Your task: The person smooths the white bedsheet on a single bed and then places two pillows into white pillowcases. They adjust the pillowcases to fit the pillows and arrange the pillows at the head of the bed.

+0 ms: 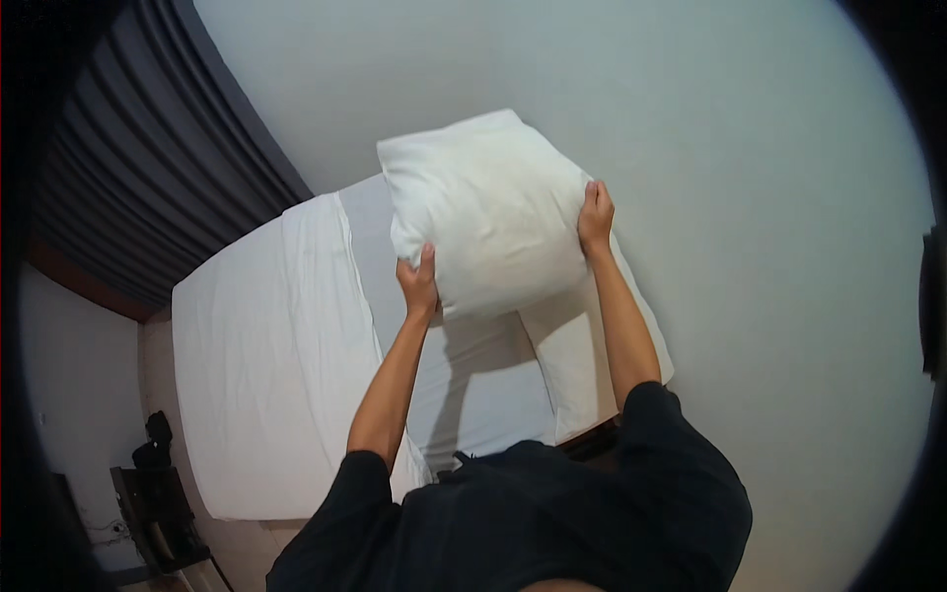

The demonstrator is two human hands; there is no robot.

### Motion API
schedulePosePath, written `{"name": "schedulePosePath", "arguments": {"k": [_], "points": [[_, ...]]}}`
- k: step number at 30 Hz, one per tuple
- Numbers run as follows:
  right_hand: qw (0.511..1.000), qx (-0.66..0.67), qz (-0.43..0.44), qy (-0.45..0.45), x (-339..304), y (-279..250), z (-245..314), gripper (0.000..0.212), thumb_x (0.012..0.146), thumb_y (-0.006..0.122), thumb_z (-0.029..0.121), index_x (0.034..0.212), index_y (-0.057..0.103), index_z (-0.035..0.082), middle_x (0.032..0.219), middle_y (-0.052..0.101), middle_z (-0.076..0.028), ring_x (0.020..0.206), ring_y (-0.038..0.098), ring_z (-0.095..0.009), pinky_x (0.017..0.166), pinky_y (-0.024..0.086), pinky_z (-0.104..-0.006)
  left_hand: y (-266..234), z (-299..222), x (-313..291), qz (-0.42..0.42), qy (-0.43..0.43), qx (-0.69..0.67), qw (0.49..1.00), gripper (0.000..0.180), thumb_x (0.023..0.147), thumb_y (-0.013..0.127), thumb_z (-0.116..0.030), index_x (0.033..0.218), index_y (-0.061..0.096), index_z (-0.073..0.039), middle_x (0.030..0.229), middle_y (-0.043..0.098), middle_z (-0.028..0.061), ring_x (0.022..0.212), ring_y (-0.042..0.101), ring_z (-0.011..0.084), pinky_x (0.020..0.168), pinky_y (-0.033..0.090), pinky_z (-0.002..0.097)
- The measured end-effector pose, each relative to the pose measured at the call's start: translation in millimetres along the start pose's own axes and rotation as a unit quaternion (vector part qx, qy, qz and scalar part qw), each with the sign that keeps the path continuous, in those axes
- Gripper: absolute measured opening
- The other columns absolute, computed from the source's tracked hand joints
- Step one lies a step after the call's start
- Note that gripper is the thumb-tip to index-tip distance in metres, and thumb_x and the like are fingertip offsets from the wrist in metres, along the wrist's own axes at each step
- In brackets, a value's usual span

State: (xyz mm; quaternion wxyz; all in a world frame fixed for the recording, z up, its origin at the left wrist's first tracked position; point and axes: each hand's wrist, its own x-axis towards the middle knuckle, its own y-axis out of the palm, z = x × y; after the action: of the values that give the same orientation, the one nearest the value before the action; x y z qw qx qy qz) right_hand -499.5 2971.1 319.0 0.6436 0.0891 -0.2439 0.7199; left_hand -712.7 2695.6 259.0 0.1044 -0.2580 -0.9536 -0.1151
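A white pillow [493,212] is held up in front of me, over the head end of the bed. My left hand [418,284] grips its lower left edge, the thumb on the near face and the fingers hidden behind. On the opposite side, my right hand [596,219] is closed on the pillow's right edge. Beneath it lies a second white pillow [572,370], partly covered by the raised one and by my right arm. The light grey-white sheet [503,405] shows under my forearms, with shadows across it.
A white blanket [266,365] spreads over the left part of the bed. Dark pleated curtains [148,148] hang at the far left. A plain pale wall [769,266] borders the bed on the right. At the lower left stands a black chair [158,513].
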Motion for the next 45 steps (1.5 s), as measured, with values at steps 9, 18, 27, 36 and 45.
{"name": "schedulePosePath", "arguments": {"k": [9,18,27,36,45], "points": [[0.909,-0.38,0.093,0.147,151,-7,-147,0.067,0.103,0.069,0.047,0.146,0.053,-0.002,0.148,0.063,-0.028,0.138,0.062,-0.047,0.113,0.051,-0.0573,135,158,105,0.323,-0.374,0.294,0.819,0.097,0.093,0.077,-0.067,0.161,0.043,-0.009,0.153,0.06,0.0199,0.127,0.066,0.0421,0.099,0.055,0.0666],[0.909,-0.381,0.07,0.156,-109,-117,-314,0.061,0.106,0.064,0.043,0.146,0.059,-0.003,0.153,0.061,-0.024,0.146,0.054,-0.04,0.121,0.042,-0.058,95,247,-90,0.406,-0.541,0.25,0.693,0.087,0.093,0.079,-0.069,0.147,0.055,-0.005,0.145,0.06,0.0157,0.125,0.064,0.0354,0.096,0.059,0.0606],[0.833,-0.434,0.158,0.304,-149,-220,-224,0.064,0.11,0.056,0.054,0.15,0.062,0.005,0.152,0.064,-0.019,0.142,0.057,-0.041,0.121,0.04,-0.0606,86,240,-186,0.336,-0.556,0.194,0.735,0.099,0.093,0.08,-0.069,0.159,0.045,-0.006,0.137,0.061,0.0146,0.119,0.063,0.0272,0.094,0.059,0.0493],[0.841,-0.368,0.028,0.395,-234,-289,-283,0.072,0.117,0.037,0.056,0.151,0.062,-0.003,0.153,0.063,-0.028,0.147,0.054,-0.046,0.124,0.041,-0.0527,112,173,-232,0.284,-0.563,0.16,0.759,0.088,0.094,0.084,-0.059,0.158,0.042,-0.015,0.132,0.065,0.0091,0.119,0.065,0.027,0.098,0.056,0.046],[0.927,-0.274,-0.163,0.196,-143,-265,-219,0.057,0.118,0.044,0.044,0.136,0.068,-0.005,0.133,0.072,-0.025,0.128,0.062,-0.047,0.112,0.042,-0.0572,128,139,-229,0.285,-0.472,0.012,0.834,0.088,0.096,0.087,-0.037,0.164,0.037,-0.013,0.139,0.064,0.0092,0.113,0.06,0.0186,0.086,0.05,0.0379]]}}
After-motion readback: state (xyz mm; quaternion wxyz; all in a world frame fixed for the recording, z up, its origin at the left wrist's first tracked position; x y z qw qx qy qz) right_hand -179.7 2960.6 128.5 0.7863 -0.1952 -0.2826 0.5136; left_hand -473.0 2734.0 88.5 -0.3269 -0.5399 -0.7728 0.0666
